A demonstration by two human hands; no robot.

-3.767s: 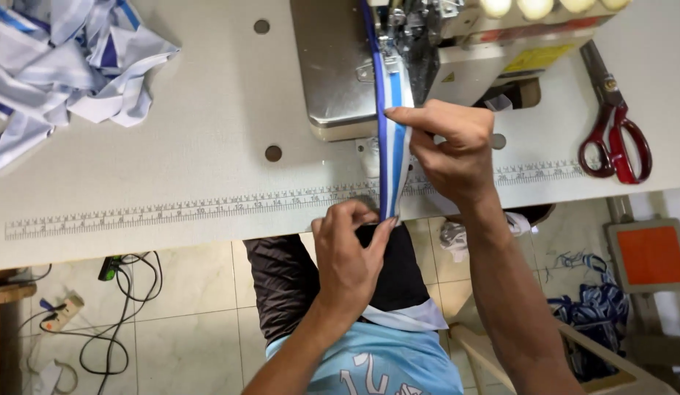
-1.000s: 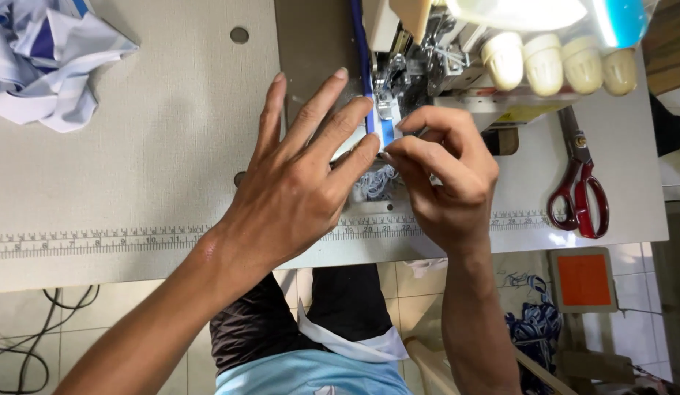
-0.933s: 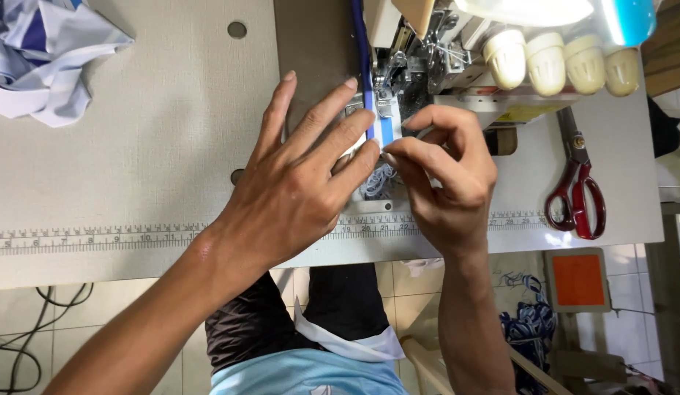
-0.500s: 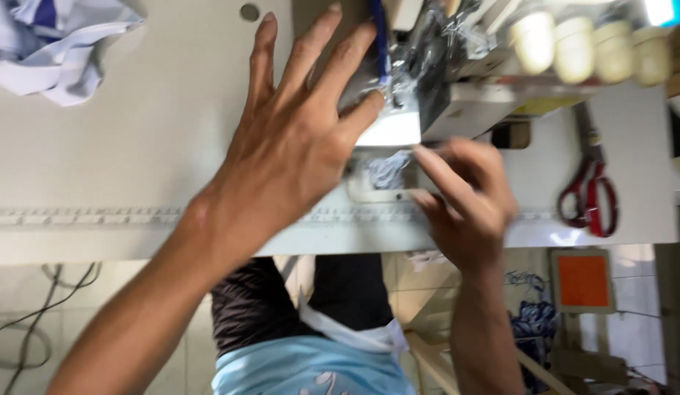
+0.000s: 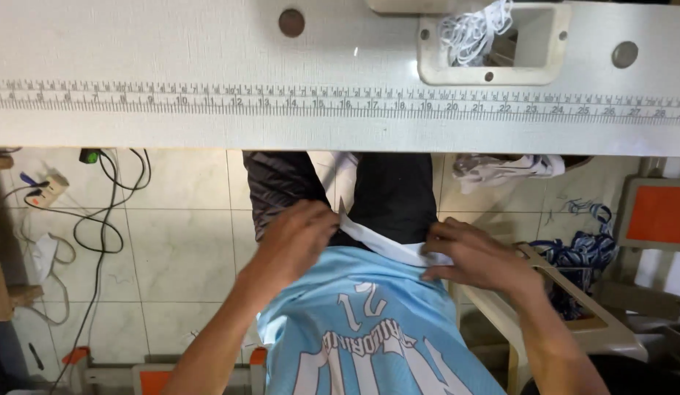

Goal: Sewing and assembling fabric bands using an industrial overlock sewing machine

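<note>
While my head is tipped down toward my lap, both of my hands sit below the front edge of the desk (image 5: 208,135). My left hand (image 5: 296,241) is curled with the fingers bent inward, pressing on the dark fabric (image 5: 281,183) over my left thigh, right where a white strip of cloth (image 5: 376,241) runs across my lap — I cannot tell whether the fingers actually pinch it. My right hand (image 5: 475,256) lies at the other end of that white strip, fingers close together and resting on it just above the hem of my light blue shirt (image 5: 369,329), which has white lettering and numerals on it.

The white strip stretches between the two hands, touching both, over the dark fabric on my legs and just above the blue shirt.

A measuring scale (image 5: 340,99) runs along the desk near its edge. Farther back, a rectangular opening (image 5: 493,44) in the desk holds a tangle of white thread scraps. Under the desk the floor is pale tile (image 5: 186,241), with black cables (image 5: 106,219) on my left and an orange pedal pad (image 5: 658,212) on my right.
</note>
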